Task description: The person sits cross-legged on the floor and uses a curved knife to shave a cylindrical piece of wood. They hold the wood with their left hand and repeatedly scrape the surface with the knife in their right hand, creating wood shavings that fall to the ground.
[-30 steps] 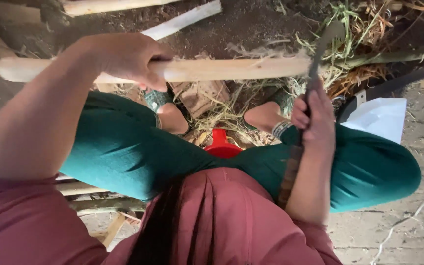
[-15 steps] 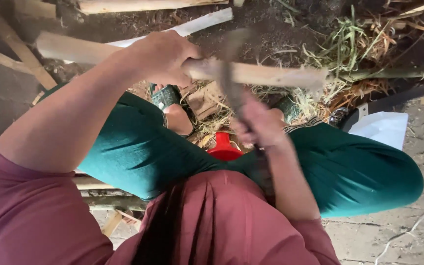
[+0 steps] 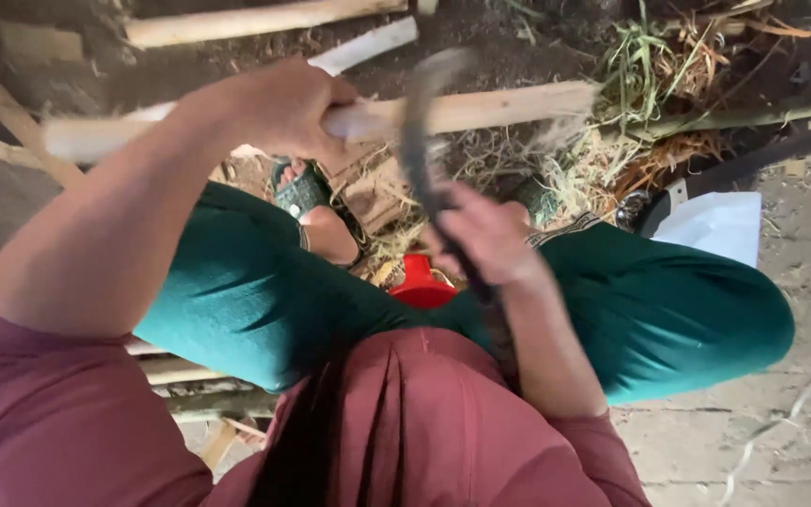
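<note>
Now your left hand (image 3: 274, 108) grips the pale wooden stick (image 3: 481, 108) across your knees | right hand (image 3: 485, 235) clasps the curved blade (image 3: 420, 131), swung up from the right onto the stick | shaving stroke underway.

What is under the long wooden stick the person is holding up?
Below the wooden stick lie dry grass and wood scraps, a sandalled foot and a red thing. The green-clad knees cover the rest of the ground.
</note>
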